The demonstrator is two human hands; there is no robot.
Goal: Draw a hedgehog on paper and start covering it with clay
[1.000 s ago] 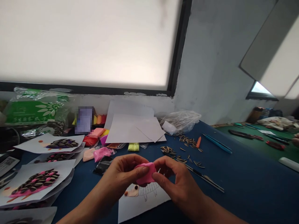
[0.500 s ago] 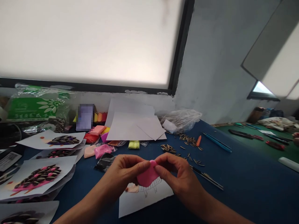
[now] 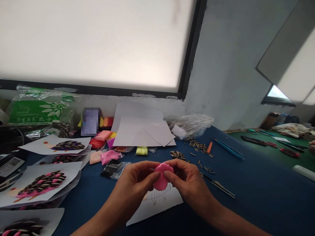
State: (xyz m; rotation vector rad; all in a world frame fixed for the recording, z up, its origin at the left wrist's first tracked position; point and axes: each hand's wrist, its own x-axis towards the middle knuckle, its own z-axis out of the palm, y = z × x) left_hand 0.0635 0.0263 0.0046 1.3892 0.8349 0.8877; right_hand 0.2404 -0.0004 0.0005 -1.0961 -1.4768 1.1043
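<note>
Clay [image 3: 161, 177], pink, is pinched between left hand [image 3: 134, 186] and right hand [image 3: 188, 183], both closed on it, above paper [image 3: 157, 206] on blue table [image 3: 258, 196]; seeds [image 3: 197, 154] lie near.

A lump of clay [image 3: 161, 177] is held between the left hand [image 3: 137, 183] and right hand [image 3: 188, 183], above a sheet of paper [image 3: 157, 205] laid near. Seeds [image 3: 197, 152] are scattered to the far right, beside what may be tweezers [image 3: 218, 185]. Finished sheets [image 3: 41, 185] are stacked left.
</note>
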